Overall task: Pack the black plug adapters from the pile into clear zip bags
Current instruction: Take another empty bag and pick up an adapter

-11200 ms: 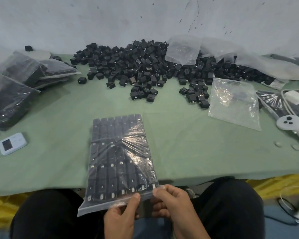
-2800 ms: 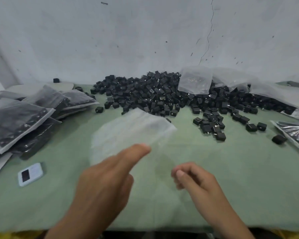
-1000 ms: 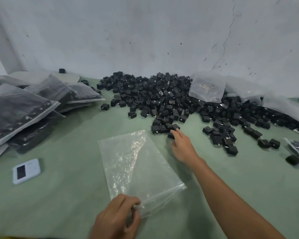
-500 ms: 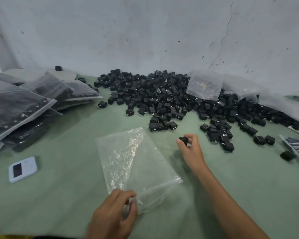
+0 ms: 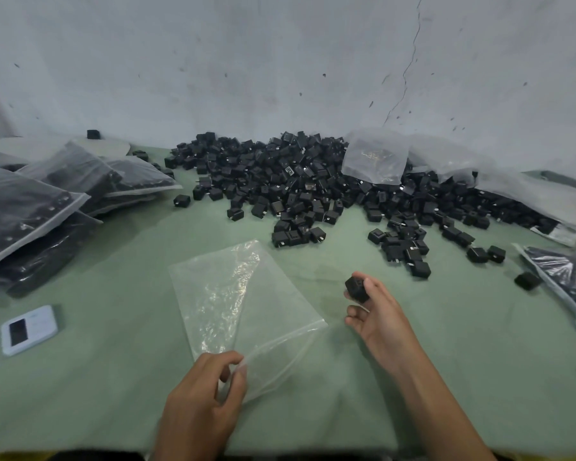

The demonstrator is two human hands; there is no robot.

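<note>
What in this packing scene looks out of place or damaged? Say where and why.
A lone black adapter sits on the pale disc at the far left, apart from the pile. A crack runs down the wall behind.

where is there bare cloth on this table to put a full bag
Bare green cloth lies between the white device and the empty zip bag, and a wider patch right of the right hand holding a black adapter, nearer than the loose adapters. The back is crowded by the adapter pile, the left by filled bags.
</note>
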